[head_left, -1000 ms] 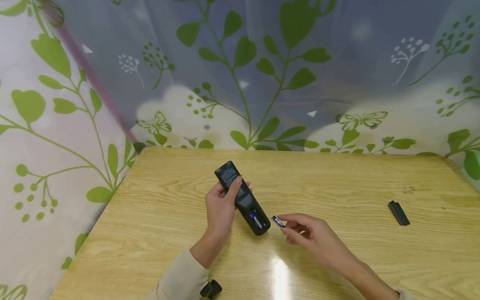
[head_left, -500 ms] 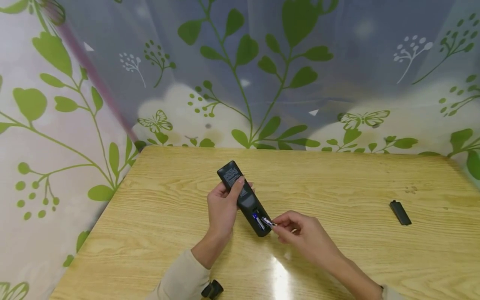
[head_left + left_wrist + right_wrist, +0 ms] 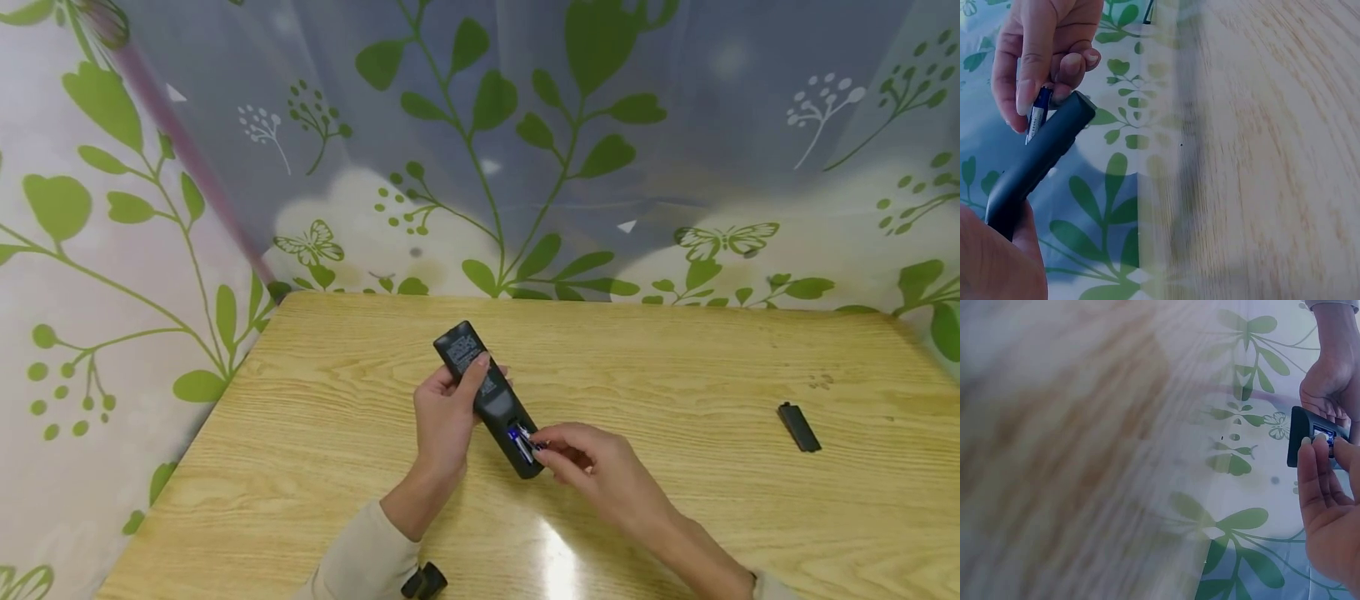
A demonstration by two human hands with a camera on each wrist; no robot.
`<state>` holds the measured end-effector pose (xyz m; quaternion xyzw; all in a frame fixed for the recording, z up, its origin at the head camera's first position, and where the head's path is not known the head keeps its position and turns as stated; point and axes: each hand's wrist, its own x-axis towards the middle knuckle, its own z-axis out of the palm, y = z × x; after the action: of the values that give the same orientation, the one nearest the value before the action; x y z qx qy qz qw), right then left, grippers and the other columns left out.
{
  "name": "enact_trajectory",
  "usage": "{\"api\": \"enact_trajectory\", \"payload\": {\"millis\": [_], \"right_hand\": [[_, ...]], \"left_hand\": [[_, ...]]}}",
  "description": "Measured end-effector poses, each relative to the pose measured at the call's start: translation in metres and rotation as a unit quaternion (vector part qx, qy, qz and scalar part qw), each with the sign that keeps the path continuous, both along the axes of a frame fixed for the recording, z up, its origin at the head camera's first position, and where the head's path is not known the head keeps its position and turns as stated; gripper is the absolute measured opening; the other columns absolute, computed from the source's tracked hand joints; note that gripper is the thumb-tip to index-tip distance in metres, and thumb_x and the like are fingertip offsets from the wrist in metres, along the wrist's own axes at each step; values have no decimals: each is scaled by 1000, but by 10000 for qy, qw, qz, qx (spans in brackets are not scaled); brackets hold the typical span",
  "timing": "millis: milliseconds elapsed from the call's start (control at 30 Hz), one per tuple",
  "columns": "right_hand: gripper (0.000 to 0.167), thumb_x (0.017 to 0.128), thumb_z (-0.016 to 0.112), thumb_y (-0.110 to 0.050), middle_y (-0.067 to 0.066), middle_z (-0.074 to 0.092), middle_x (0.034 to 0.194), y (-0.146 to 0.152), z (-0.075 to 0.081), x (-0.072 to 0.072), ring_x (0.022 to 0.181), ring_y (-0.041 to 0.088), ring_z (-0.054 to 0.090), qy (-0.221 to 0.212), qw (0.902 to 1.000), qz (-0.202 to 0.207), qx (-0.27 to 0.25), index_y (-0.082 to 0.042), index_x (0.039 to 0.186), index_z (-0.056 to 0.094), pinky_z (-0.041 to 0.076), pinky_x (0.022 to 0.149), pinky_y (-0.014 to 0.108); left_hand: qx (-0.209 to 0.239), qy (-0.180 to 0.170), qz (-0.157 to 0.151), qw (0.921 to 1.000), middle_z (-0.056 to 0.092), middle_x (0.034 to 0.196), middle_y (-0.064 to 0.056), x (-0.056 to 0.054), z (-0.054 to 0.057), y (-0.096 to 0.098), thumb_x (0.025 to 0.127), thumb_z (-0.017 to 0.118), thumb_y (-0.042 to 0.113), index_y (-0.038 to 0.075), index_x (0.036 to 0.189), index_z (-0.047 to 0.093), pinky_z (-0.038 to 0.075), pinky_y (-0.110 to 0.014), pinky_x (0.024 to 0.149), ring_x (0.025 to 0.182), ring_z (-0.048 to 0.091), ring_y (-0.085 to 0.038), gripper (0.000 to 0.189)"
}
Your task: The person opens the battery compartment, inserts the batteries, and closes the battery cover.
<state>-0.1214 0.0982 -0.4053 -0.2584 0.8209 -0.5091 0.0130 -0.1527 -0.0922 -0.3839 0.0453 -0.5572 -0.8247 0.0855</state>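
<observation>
A black remote control (image 3: 492, 400) lies back side up in my left hand (image 3: 442, 421), its battery compartment uncovered at the near end. The left thumb lies across its labelled back. One blue-and-silver battery (image 3: 517, 439) sits in the compartment. My right hand (image 3: 611, 471) pinches a second battery (image 3: 1037, 115) between thumb and fingers, at the compartment's right side. In the left wrist view that battery slants, one end behind the remote's edge. From the right wrist view, the right fingertips are right at the compartment, partly covering it.
The black battery cover (image 3: 799, 427) lies on the wooden table (image 3: 337, 433), off to the right. Behind and to the left hangs a cloth (image 3: 420, 192) with printed green leaves. A black device (image 3: 424, 580) sits by the left sleeve.
My right hand has moved left, bringing the pinched battery from beside the remote into its compartment area. The left hand keeps its grip on the remote, nearly still.
</observation>
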Motion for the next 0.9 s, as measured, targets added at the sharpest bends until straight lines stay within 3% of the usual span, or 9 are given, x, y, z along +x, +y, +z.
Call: {"api": "enact_trajectory", "payload": {"millis": [167,467,733,900], "right_hand": [[19,91,65,-12,-7,65,92,3,-2,-3,75,12,64,692,9963,508,-3,-16,108,72,56,63,24],[26,92,64,-14,-4,65,97,8,3,-7,83,6,63,620,9905,1180,347,-11,118,68,55,68,23],[23,90,68,-17,-9,65,96,12,6,-12,79,4,62,567,9890,1294,442,-15,112,70,55,66,23],[22,88,70,-16,-11,62,96,13,6,-12,79,4,59,892,9870,1220,550,-19,110,70,53,64,23]], "left_hand": [[25,5,-18,10000,69,97,-22,0,0,0,92,67,22,-8,111,62,56,-39,76,89,68,-34,36],[-49,12,-107,9999,68,99,-25,1,0,-1,92,66,21,-8,109,63,57,-39,75,91,67,-39,34],[-164,-40,-217,9996,66,101,-28,1,-1,-2,93,65,22,-8,108,63,57,-38,74,86,69,-33,34],[-218,-92,-266,9994,68,100,-25,2,1,-3,94,64,25,-7,110,63,57,-38,74,86,69,-31,36]]}}
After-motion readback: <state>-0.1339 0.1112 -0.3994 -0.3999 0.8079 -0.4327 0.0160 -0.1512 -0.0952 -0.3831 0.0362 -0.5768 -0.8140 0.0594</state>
